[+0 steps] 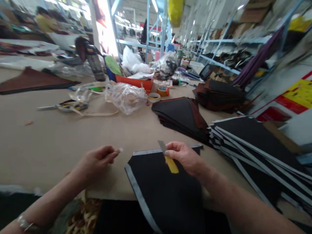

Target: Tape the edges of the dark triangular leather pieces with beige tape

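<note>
My right hand [186, 157] is closed on a small knife [168, 159] with a grey blade and a yellow handle. It hovers over the top edge of a black panel with a grey border [158, 185] that lies at the near edge of the table. To the left of that panel, my left hand [98, 159] pinches a small whitish scrap [120, 149] between its fingertips, just above the bare tabletop.
A stack of black grey-edged panels [255, 146] lies to the right, with dark brown-edged piles [182, 115] behind. A crumpled plastic bag [125, 96], tape rolls [158, 94], scissors [63, 105] and an orange tray [134, 81] sit mid-table. Shelving runs along the right.
</note>
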Available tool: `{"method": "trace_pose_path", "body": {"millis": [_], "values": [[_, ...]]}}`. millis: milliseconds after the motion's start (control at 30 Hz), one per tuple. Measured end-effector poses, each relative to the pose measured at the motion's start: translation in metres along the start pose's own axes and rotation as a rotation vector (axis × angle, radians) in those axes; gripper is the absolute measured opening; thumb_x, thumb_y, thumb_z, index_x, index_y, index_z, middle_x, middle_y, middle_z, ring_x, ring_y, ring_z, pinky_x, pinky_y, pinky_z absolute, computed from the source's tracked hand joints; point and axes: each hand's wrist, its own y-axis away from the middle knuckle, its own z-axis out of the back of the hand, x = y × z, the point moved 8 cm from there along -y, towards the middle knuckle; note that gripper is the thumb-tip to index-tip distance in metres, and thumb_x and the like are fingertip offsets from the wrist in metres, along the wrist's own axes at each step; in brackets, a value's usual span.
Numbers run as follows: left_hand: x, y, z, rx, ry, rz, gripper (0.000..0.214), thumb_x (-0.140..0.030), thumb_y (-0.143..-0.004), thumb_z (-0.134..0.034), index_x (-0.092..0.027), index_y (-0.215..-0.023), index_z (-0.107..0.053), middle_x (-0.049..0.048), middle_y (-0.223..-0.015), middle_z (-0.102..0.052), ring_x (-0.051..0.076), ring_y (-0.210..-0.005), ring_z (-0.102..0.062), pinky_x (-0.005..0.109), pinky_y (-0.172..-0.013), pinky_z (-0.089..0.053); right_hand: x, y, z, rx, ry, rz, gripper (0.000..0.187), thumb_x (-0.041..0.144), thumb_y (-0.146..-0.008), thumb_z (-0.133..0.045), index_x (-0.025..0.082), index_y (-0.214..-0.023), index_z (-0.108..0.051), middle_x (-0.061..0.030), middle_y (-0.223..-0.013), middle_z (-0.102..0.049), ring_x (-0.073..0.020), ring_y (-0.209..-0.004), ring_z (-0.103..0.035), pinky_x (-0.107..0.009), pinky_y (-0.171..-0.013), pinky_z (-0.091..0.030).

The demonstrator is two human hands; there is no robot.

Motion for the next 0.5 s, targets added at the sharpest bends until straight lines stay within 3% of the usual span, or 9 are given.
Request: {"method": "trace_pose_path", "body": {"millis": [100, 200, 267, 333, 400, 500], "values": [[0.016, 0.007, -0.002, -0.114, -0.025, 0.015, 0.037, -0.053, -0.074, -0.05, -0.018, -0.071, -0.059, -0.0044, -0.054, -0.052, 0.011, -0.052, -0.046, 0.02, -0.054, -0.037, -0.01, 0.06, 0.065, -0.128, -0.219, -0.019, 0.026, 0.037, -0.075, -0.068, 0.02, -0.083, -0.049, 0.0019, -0.076, -0.063, -0.0127, -0.057, -0.061, -0.025, -0.054, -0.045], [0.015, 0.013, -0.004, -0.213, -0.124, -0.006, 0.034, -0.05, -0.075, -0.048, -0.018, -0.074, -0.061, -0.0023, -0.059, -0.057, 0.011, -0.053, -0.05, 0.02, -0.057, -0.038, -0.056, 0.123, 0.104, -0.287, -0.331, -0.137, 0.03, 0.036, -0.072, -0.073, 0.02, -0.088, -0.053, 0.005, -0.069, -0.058, -0.006, -0.048, -0.049, -0.019, -0.047, -0.036], [0.011, 0.014, -0.004, -0.248, -0.177, -0.023, 0.033, -0.049, -0.074, -0.048, -0.018, -0.073, -0.061, -0.0013, -0.06, -0.059, 0.011, -0.053, -0.052, 0.02, -0.057, -0.038, -0.096, 0.158, 0.103, -0.33, -0.397, -0.315, 0.035, 0.033, -0.068, -0.078, 0.017, -0.092, -0.058, 0.0069, -0.063, -0.05, -0.0041, -0.049, -0.045, -0.018, -0.049, -0.035], [0.009, 0.013, -0.004, -0.256, -0.202, -0.035, 0.033, -0.049, -0.074, -0.048, -0.018, -0.072, -0.061, -0.0005, -0.06, -0.06, 0.011, -0.053, -0.054, 0.02, -0.056, -0.039, -0.125, 0.18, 0.087, -0.324, -0.487, -0.445, 0.042, 0.035, -0.067, -0.08, 0.016, -0.099, -0.06, 0.0069, -0.064, -0.047, -0.0036, -0.052, -0.044, -0.017, -0.051, -0.035], [0.007, 0.012, -0.003, -0.25, -0.22, -0.047, 0.034, -0.049, -0.074, -0.047, -0.018, -0.072, -0.061, 0.0, -0.061, -0.061, 0.011, -0.052, -0.055, 0.02, -0.056, -0.039, -0.133, 0.182, 0.07, -0.297, -0.542, -0.441, 0.044, 0.042, -0.068, -0.078, 0.015, -0.098, -0.06, 0.0068, -0.065, -0.047, -0.0022, -0.049, -0.039, -0.016, -0.048, -0.03], [0.009, 0.011, -0.001, -0.25, -0.249, -0.075, 0.035, -0.05, -0.073, -0.047, -0.019, -0.073, -0.062, 0.0003, -0.061, -0.063, 0.012, -0.051, -0.057, 0.02, -0.054, -0.041, -0.119, 0.155, 0.055, -0.261, -0.433, -0.292, 0.04, 0.052, -0.074, -0.07, 0.015, -0.081, -0.056, 0.0096, -0.051, -0.038, -0.0015, -0.039, -0.023, -0.017, -0.039, -0.018]]}}
